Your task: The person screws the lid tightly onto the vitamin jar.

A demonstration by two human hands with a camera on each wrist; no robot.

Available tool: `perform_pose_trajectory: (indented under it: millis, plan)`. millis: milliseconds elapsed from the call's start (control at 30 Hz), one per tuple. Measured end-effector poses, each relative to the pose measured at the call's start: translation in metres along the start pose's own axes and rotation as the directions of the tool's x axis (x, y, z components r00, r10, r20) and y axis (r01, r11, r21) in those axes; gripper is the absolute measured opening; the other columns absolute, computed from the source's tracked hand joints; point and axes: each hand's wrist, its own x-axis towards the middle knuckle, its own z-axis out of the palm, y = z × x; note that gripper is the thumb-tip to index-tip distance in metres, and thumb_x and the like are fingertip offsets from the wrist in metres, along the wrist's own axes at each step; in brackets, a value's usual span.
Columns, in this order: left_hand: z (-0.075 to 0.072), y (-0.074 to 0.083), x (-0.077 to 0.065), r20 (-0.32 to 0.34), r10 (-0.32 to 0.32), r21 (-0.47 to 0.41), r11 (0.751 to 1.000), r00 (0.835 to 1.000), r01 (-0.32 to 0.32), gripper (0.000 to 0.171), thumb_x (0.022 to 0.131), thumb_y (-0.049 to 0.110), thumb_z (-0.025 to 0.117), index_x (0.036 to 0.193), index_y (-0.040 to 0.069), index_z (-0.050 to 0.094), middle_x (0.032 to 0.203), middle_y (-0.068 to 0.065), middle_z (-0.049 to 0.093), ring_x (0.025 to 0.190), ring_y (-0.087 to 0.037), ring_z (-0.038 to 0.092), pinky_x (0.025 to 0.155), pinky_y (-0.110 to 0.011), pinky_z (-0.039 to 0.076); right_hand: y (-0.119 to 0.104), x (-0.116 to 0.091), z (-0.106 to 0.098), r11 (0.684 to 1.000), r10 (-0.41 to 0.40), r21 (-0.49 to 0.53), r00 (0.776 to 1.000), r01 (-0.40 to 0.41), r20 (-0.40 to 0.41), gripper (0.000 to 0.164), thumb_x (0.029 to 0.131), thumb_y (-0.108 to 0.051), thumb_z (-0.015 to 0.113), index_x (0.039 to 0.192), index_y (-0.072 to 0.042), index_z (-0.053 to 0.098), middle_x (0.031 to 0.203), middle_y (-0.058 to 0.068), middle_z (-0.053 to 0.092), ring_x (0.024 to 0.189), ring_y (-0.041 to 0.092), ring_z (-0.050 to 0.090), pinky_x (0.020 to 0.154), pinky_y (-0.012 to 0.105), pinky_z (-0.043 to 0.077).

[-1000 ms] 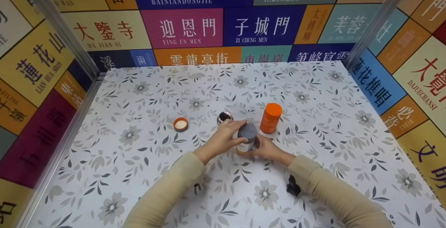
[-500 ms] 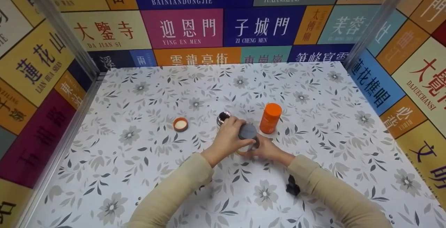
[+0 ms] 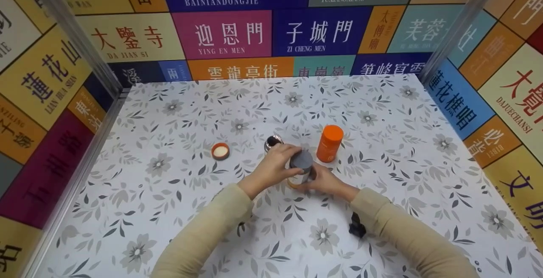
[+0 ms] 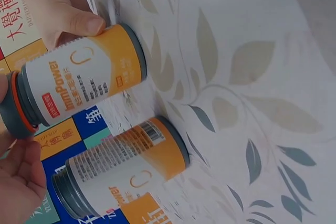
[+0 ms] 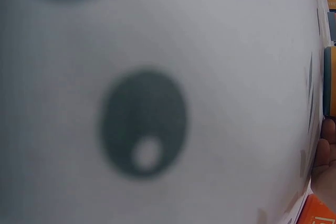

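Note:
My left hand (image 3: 271,167) pinches the grey lid (image 3: 301,159) on top of a white-and-orange supplement bottle (image 4: 84,77). In the left wrist view the lid's orange inner edge shows, and the lid sits slightly askew over the bottle's grey neck. Low on the same bottle, my right hand (image 3: 324,179) grips its side and keeps it upright on the table. A second bottle (image 4: 128,169) of the same kind stands close by without a lid, its threaded grey neck bare. From the head view its shiny mouth (image 3: 272,140) shows just behind my left hand.
An orange canister (image 3: 330,144) stands right behind my right hand. Off to the left, an upturned lid (image 3: 220,151) lies on the floral tablecloth (image 3: 186,112). A dark fitting (image 3: 357,227) hangs under the right sleeve. Printed panels (image 3: 229,34) wall the table's back and sides.
My left hand turned forward and rightward with the lid half a second ago, then swung back left. My right hand and the bottle hold nearly still.

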Motion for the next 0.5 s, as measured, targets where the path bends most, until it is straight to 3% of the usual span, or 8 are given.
perform_pose_trajectory:
  millis: [267,500]
  plan:
    - [0.001,0.004,0.004,0.04,-0.043,0.03,0.999,0.998,0.041,0.059,0.077,0.031,0.072,0.124,0.001,0.053,0.116,-0.01,0.058,0.101,-0.025,0.05,0.088,-0.034,0.04,0.003,0.001,-0.001,1.0,0.003,0.013,1.0,-0.003,-0.002,0.082,0.072,-0.012,0.076,0.14,-0.002,0.032,0.138,0.017,0.042,0.125,0.031,0.04,0.104,0.047,0.028]
    - [0.011,0.01,0.003,-0.041,-0.132,0.028,0.991,0.99,0.133,0.057,0.076,0.036,0.072,0.119,0.003,0.057,0.111,-0.008,0.058,0.1,-0.023,0.049,0.086,-0.032,0.04,-0.001,0.0,0.0,0.999,0.039,-0.031,0.999,-0.038,0.003,0.089,0.072,-0.022,0.077,0.143,-0.005,0.025,0.144,0.015,0.035,0.129,0.029,0.036,0.106,0.045,0.027]
